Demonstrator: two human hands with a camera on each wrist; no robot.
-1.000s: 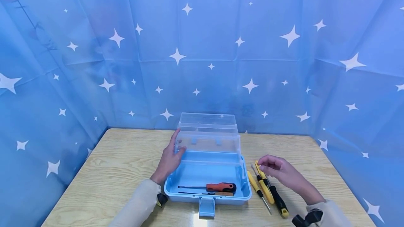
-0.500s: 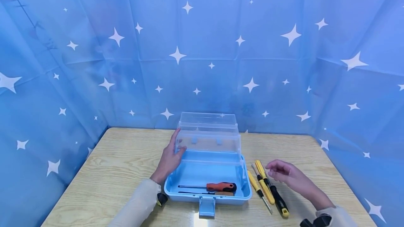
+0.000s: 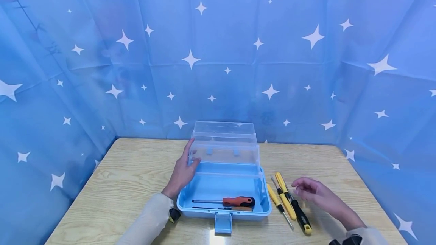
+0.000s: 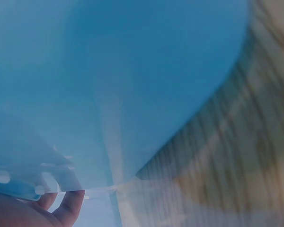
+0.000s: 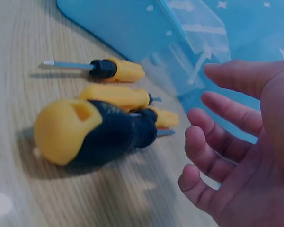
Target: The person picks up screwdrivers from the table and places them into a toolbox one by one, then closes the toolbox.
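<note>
Head view, nearest first: the right hand (image 3: 315, 192) hovers empty, fingers loosely spread, just beside three screwdrivers lying on the wooden table (image 3: 119, 192) to the right of the box. Closest to it is the black-and-yellow screwdriver (image 3: 299, 211), then a yellow screwdriver (image 3: 285, 196), then a thinner yellow one (image 3: 277, 201) nearest the box wall. The three lie touching or nearly so, and that is the hazard: a reach for one could nudge its neighbours and send them rolling across the table.

Next comes the blue toolbox (image 3: 223, 190), open, with an orange-handled screwdriver (image 3: 238, 201) lying in its tray and a thin tool beside it, too small to identify.

Farther back, the left hand (image 3: 182, 173) rests straight fingers against the clear lid (image 3: 225, 144), propping it upright. Should that hand slip away, the lid might drop onto whatever is reaching into the tray.
</note>
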